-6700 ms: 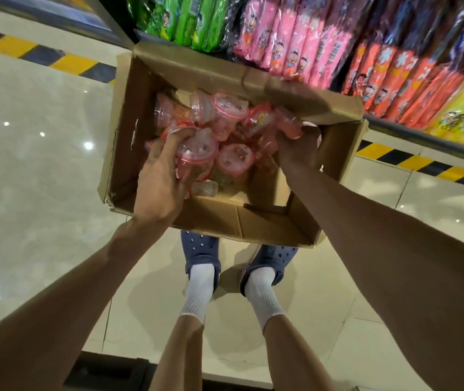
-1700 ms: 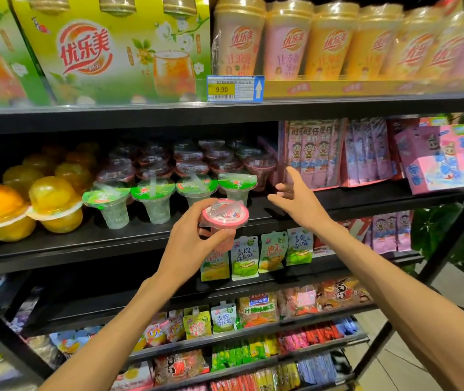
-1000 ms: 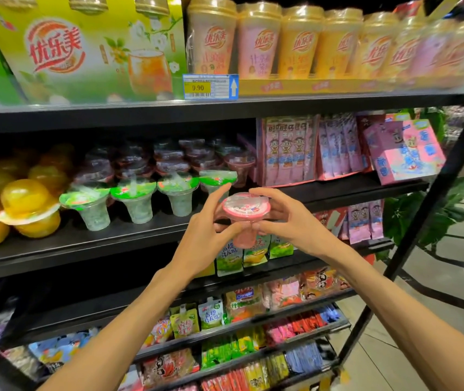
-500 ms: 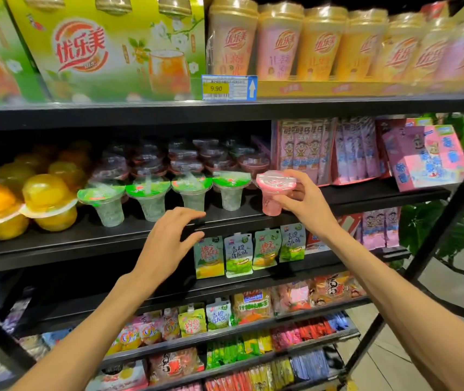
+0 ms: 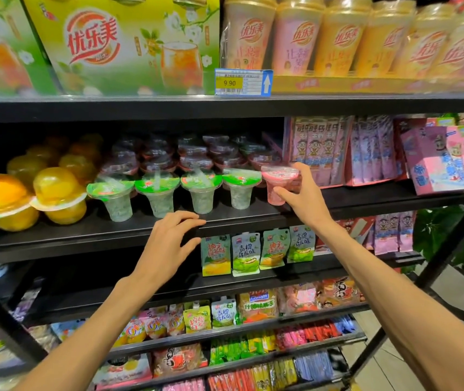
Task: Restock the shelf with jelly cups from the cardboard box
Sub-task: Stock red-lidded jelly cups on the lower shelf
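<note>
Right now the right hand (image 5: 305, 197), just right of frame centre, grips a pink jelly cup (image 5: 279, 184) with thumb and fingers (image 5: 281, 197) curled round its body, holding it at the right end of the front row of green-lidded jelly cups (image 5: 201, 190) on the black middle shelf (image 5: 380, 201). Whether its base already rests on the shelf I cannot tell. To do this well, the cup should come down upright, beside the last green-lidded cup without knocking its wide lid, and in line with the front row. Releasing only once the base sits flat seems wise, since the narrow foot looks tippy. The left hand (image 5: 168, 241), lower centre, hovers before the shelf edge with fingers loosely spread, holding nothing. The cardboard box is out of view.
</note>
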Demonstrator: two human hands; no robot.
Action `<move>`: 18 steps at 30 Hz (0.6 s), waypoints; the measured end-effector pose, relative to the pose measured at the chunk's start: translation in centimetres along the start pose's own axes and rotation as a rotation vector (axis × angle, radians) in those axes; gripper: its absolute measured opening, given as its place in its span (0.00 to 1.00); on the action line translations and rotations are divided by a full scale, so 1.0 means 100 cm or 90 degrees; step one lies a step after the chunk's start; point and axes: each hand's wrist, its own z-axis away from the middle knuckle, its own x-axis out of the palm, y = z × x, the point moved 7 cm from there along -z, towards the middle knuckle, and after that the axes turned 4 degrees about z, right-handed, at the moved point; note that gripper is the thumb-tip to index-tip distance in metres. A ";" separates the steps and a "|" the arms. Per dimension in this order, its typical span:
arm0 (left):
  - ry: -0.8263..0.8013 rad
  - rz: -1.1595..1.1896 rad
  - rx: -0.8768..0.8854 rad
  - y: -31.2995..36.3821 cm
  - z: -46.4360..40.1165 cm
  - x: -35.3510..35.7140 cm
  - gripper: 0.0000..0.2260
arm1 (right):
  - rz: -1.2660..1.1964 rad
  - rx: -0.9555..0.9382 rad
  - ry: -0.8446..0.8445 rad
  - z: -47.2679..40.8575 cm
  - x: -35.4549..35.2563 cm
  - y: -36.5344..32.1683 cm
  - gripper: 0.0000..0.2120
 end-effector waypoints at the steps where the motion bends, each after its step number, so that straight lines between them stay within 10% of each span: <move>1: 0.002 0.000 0.002 0.000 0.000 0.000 0.19 | 0.001 -0.001 -0.001 0.001 0.001 0.000 0.31; 18: 0.067 -0.089 0.070 0.022 0.024 0.013 0.25 | 0.179 -0.032 -0.055 0.049 -0.007 0.003 0.54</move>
